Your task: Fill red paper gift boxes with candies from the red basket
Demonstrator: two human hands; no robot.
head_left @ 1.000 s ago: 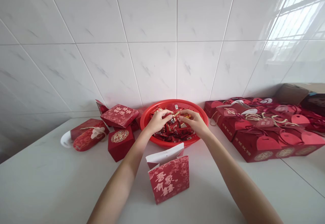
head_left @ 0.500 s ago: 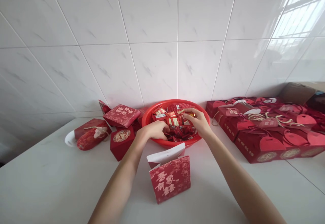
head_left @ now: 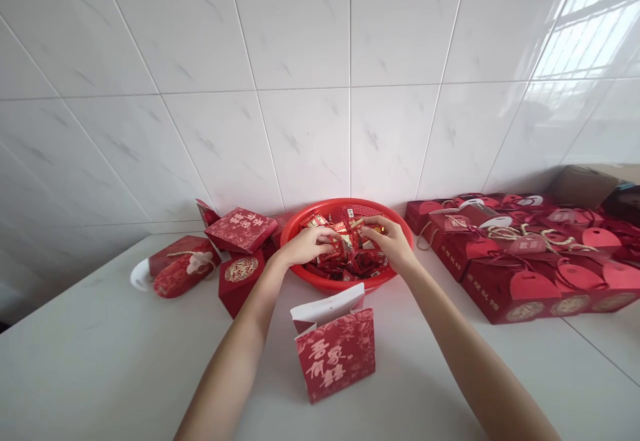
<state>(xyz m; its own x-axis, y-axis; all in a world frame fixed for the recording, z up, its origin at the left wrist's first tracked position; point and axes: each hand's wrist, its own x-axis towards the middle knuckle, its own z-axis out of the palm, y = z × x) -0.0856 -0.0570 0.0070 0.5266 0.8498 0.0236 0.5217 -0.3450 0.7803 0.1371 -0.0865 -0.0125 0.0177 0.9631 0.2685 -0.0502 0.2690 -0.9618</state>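
A red plastic basket (head_left: 345,286) full of small wrapped candies (head_left: 367,264) in red and gold stands by the wall. Both my hands are inside its rim. My left hand (head_left: 309,244) bends its fingers round a red wrapped candy at the left middle of the pile; its fingertips are partly hidden among the wrappers. On the right side, my right hand (head_left: 390,237) pinches a red and gold wrapped candy between thumb and fingers. In front of the basket, between my forearms, a red gift box (head_left: 337,354) with pale lettering stands upright, its white-lined top flap raised.
Left of the basket lie a red box with a round emblem (head_left: 241,277), a patterned red box (head_left: 241,229) on top and a rounded red package (head_left: 183,274). Rows of closed red gift boxes (head_left: 520,287) with cords fill the right. The tiled wall (head_left: 305,141) bounds the back.
My left hand has risen from the lower left of the candy pile and moved up towards its middle. My right hand has barely moved; the candies between the hands have shifted.
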